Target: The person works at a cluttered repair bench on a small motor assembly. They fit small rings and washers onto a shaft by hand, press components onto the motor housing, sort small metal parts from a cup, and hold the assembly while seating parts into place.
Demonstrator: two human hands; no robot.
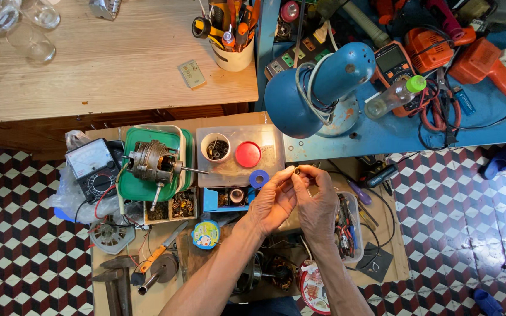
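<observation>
Pinching a small, seemingly metal part between left hand and right hand fingertips.

Bright, even daylight fills the scene, strongest on the pale wooden table at upper left. Shadows are soft and short; the blue lamp casts a faint one on its bench. Focus is sharp at centre, while wide-angle distortion bends the tiled floor near the edges

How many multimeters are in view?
2: an analog multimeter left of the green lid, and an orange digital multimeter on the blue bench behind the lamp. Clutter may hide others.
</observation>
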